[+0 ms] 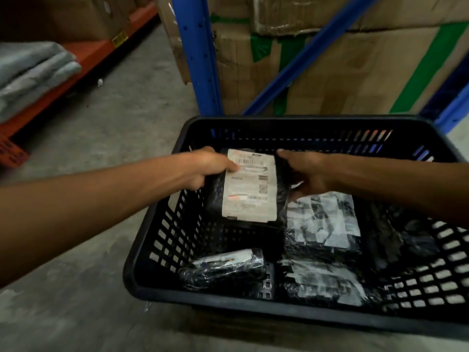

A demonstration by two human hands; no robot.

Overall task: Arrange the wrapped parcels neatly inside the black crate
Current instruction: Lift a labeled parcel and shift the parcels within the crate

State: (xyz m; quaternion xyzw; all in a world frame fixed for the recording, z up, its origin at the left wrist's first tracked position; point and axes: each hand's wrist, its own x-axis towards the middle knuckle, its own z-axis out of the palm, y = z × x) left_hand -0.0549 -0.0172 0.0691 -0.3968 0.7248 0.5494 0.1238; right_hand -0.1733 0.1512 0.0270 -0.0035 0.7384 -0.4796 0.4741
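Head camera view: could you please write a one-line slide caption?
Both hands, left hand and right hand, hold a labelled parcel over the black crate.

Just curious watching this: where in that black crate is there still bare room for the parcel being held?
Bare floor shows in the black slotted plastic crate under the held black-wrapped parcel with the white label, bordered by the left wall and the small wrapped parcel near the front. The middle is crowded: two wrapped parcels lie there.

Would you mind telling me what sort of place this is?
Most likely a warehouse or parcel storeroom: blue steel racking with large taped cardboard cartons, a bare concrete floor, and labelled wrapped parcels in a black crate.
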